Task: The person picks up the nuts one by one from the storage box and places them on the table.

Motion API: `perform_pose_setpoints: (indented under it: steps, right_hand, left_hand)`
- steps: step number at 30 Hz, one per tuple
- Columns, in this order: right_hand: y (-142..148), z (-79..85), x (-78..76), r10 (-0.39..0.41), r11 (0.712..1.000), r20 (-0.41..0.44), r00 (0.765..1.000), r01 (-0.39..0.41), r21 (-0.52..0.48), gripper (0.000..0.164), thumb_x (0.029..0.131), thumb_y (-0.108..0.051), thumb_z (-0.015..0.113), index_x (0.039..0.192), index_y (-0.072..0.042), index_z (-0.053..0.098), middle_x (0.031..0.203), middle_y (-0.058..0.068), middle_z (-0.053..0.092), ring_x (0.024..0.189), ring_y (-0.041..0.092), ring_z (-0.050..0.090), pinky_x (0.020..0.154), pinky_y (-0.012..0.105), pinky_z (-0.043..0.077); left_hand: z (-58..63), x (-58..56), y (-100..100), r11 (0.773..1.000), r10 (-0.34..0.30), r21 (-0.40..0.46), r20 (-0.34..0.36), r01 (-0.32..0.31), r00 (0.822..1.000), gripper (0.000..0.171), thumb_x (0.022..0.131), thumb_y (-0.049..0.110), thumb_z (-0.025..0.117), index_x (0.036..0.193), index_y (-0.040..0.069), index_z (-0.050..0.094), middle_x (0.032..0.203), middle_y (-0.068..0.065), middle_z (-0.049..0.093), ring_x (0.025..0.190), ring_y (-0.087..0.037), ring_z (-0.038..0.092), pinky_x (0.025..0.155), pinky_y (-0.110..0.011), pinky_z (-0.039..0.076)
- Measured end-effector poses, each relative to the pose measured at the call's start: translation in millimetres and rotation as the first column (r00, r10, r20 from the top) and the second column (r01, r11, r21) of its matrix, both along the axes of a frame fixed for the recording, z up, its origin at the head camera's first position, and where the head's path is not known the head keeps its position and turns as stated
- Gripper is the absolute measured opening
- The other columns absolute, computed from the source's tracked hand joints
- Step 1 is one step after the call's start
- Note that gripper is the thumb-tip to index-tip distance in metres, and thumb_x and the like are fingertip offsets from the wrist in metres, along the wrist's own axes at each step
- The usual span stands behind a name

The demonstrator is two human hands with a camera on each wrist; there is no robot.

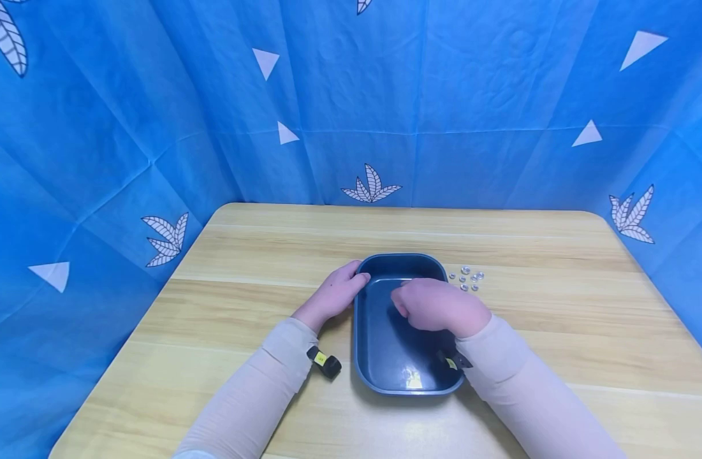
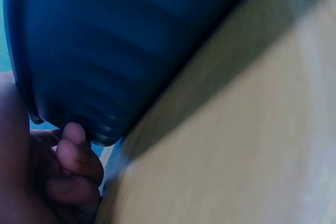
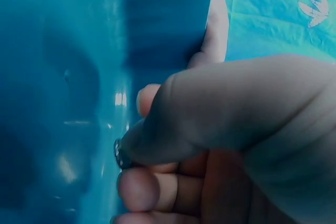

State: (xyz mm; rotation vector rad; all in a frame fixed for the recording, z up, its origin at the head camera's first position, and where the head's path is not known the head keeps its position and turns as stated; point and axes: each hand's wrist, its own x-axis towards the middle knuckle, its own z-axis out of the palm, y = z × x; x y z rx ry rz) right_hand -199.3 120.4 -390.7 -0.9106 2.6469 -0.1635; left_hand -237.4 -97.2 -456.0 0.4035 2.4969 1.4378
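Observation:
A dark blue rectangular tray (image 1: pixel 379 363) with rounded corners stands on the table. My left hand (image 1: pixel 335 292) grips its far left side, the thumb over the rim; in the left wrist view the fingers (image 2: pixel 73 158) curl against the outer wall. Inside the tray, my right hand (image 1: pixel 433 305) reaches low toward the floor. Between its thumb and a finger it pinches a small shiny round metal piece (image 3: pixel 122 155), seen edge-on in the right wrist view. Its exact kind is unclear. Several small silver round pieces (image 1: pixel 465 270) lie just right of the tray.
The tray stands on a light wood table (image 1: pixel 259 255) with rounded far corners. Blue cloth (image 1: pixel 351 95) with white leaf and triangle prints hangs behind and at both sides. A black wrist camera (image 1: pixel 325 363) sits under the left sleeve.

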Motion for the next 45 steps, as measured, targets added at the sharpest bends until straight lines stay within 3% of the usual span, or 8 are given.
perform_pose_setpoints:
  steps: [12, 19, 29, 41, 45]
  right_hand:
    - [10.4, 26.2, 15.8, 0.002, 0.994, -0.064, 0.998, -0.009, -0.108, 0.034, 0.084, 0.010, 0.052, 0.071, -0.020, 0.049, 0.068, -0.004, 0.046, 0.064, 0.014, 0.045, 0.060, 0.028, 0.041]
    - [13.2, 35.6, 23.5, 0.025, 0.988, -0.103, 0.994, -0.040, -0.148, 0.035, 0.083, 0.011, 0.050, 0.070, -0.021, 0.047, 0.069, -0.005, 0.044, 0.063, 0.013, 0.042, 0.059, 0.027, 0.039]
    - [19.7, 48.4, 30.2, 0.023, 0.979, -0.111, 0.994, -0.045, -0.198, 0.034, 0.082, 0.012, 0.048, 0.071, -0.020, 0.046, 0.071, -0.004, 0.042, 0.062, 0.013, 0.041, 0.055, 0.026, 0.037]
    - [25.3, 41.5, 19.0, 0.025, 0.980, -0.107, 0.994, -0.046, -0.191, 0.033, 0.081, 0.013, 0.047, 0.071, -0.019, 0.046, 0.071, -0.004, 0.043, 0.061, 0.013, 0.040, 0.055, 0.026, 0.036]
    - [25.9, 38.9, 16.7, 0.028, 0.978, -0.100, 0.995, -0.048, -0.204, 0.033, 0.080, 0.013, 0.046, 0.070, -0.019, 0.046, 0.070, -0.005, 0.043, 0.061, 0.013, 0.040, 0.056, 0.026, 0.037]
  left_hand:
    - [-0.7, 0.1, 0.0, 1.000, -0.002, 0.010, -0.004, 0.002, 1.000, 0.031, 0.103, 0.041, 0.046, 0.120, 0.020, 0.063, 0.088, -0.006, 0.061, 0.070, -0.025, 0.060, 0.073, -0.040, 0.050]
    - [-0.7, 0.1, 0.6, 1.000, 0.001, -0.008, -0.014, -0.002, 1.000, 0.034, 0.103, 0.041, 0.047, 0.125, 0.020, 0.062, 0.100, -0.002, 0.064, 0.085, -0.023, 0.061, 0.082, -0.041, 0.049]
    - [-2.2, 0.5, -0.2, 1.000, -0.003, 0.000, 0.015, 0.003, 1.000, 0.036, 0.103, 0.044, 0.045, 0.126, 0.021, 0.061, 0.100, -0.002, 0.064, 0.085, -0.024, 0.061, 0.081, -0.042, 0.050]
    - [-1.9, -0.9, 0.6, 1.000, -0.001, -0.013, 0.010, 0.001, 1.000, 0.033, 0.103, 0.043, 0.045, 0.123, 0.021, 0.061, 0.097, -0.004, 0.063, 0.084, -0.025, 0.061, 0.079, -0.042, 0.050]
    - [-2.0, -1.3, 0.4, 1.000, 0.004, -0.017, -0.001, -0.004, 1.000, 0.034, 0.103, 0.043, 0.045, 0.124, 0.021, 0.061, 0.104, -0.001, 0.064, 0.095, -0.023, 0.060, 0.086, -0.043, 0.050]
